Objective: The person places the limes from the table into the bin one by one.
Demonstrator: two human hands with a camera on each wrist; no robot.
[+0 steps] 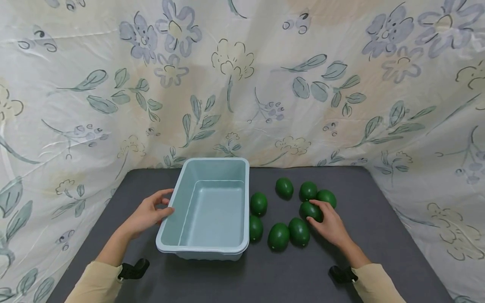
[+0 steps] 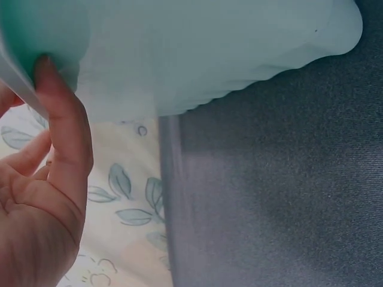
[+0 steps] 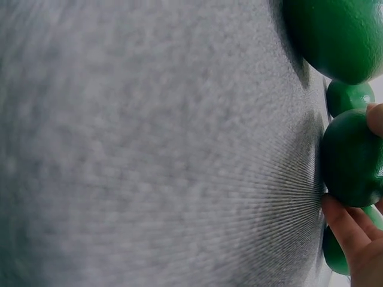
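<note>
A pale blue-green plastic basin (image 1: pixel 221 214) stands on the dark table, its inside floor in full sight. At its left rim my left hand (image 1: pixel 152 209) pinches the edge; in the left wrist view the thumb (image 2: pixel 63 101) lies over the inner side of the basin wall (image 2: pixel 179 54). My right hand (image 1: pixel 329 223) holds a dark green avocado (image 1: pixel 311 211) between thumb and fingers, right of the basin. In the right wrist view this avocado (image 3: pixel 352 158) appears at or very near the cloth, with fingers (image 3: pixel 347 230) against it.
Several more avocados lie about: two by the basin's right side (image 1: pixel 259 204), two nearer the front (image 1: pixel 278 237), and others behind the held one (image 1: pixel 308 191). A floral cloth (image 1: pixel 242 84) hangs behind and beside the dark table (image 1: pixel 212 282).
</note>
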